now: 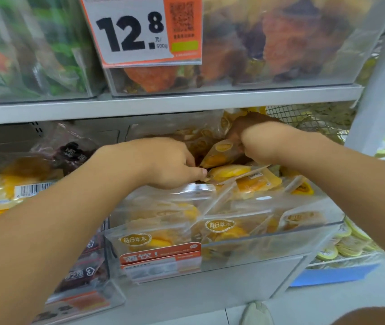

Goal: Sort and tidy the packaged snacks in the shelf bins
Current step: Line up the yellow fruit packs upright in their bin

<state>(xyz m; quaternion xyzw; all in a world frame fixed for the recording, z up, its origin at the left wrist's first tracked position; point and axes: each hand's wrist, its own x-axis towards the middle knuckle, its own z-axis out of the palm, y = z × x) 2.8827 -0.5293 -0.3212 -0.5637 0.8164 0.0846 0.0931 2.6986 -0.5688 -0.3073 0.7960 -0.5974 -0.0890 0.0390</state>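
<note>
A clear plastic shelf bin in the middle shelf holds several yellow packets of dried mango. My left hand reaches over the bin's front rim, fingers curled down among the packets at the pile's left side; its fingertips are hidden. My right hand is deeper in the bin, curled round the top of one tilted yellow mango packet, lifting its upper edge above the pile.
A bin at the left holds dark red packets and yellow ones. The shelf board hangs low above both hands, with upper bins and a 12.8 price tag. A wire basket and white upright stand right.
</note>
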